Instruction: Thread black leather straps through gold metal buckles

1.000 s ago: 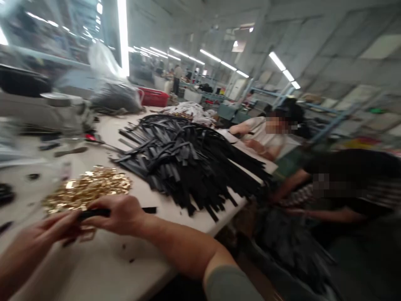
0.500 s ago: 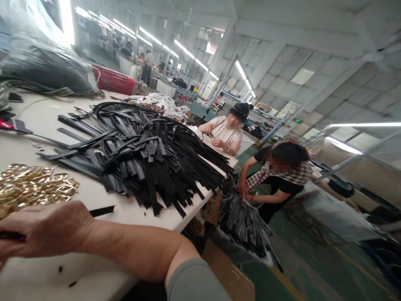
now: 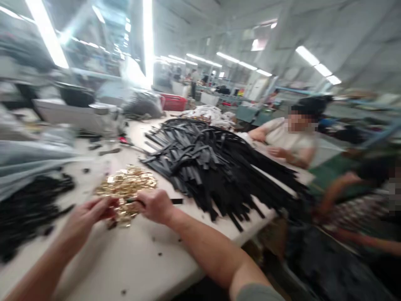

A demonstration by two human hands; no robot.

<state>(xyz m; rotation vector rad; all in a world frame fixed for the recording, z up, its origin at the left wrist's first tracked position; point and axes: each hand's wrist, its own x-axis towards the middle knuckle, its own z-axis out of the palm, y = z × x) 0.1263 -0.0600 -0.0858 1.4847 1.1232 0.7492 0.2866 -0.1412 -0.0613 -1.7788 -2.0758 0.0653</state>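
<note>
My right hand (image 3: 156, 205) is closed round a narrow black strap (image 3: 177, 201), whose end sticks out past the wrist side. Facing it, my left hand (image 3: 90, 213) has its fingertips pinched together; what lies between them is too blurred to make out. Both hands are over the front of a heap of shiny gold metal fittings (image 3: 128, 180) on the white table (image 3: 150, 263). Beyond my right hand spreads a large pile of black straps (image 3: 200, 163).
At the left lie black scraps (image 3: 31, 213) near clear plastic sheeting (image 3: 31, 156). A red basket (image 3: 173, 102) and white bundles (image 3: 209, 113) are at the back. One person (image 3: 297, 138) sits at the table's far side; another (image 3: 360, 209) is blurred at the right.
The view has swung left, so my left hand, the whole gold heap and the black scraps now show. My right hand still grips the black strap.
</note>
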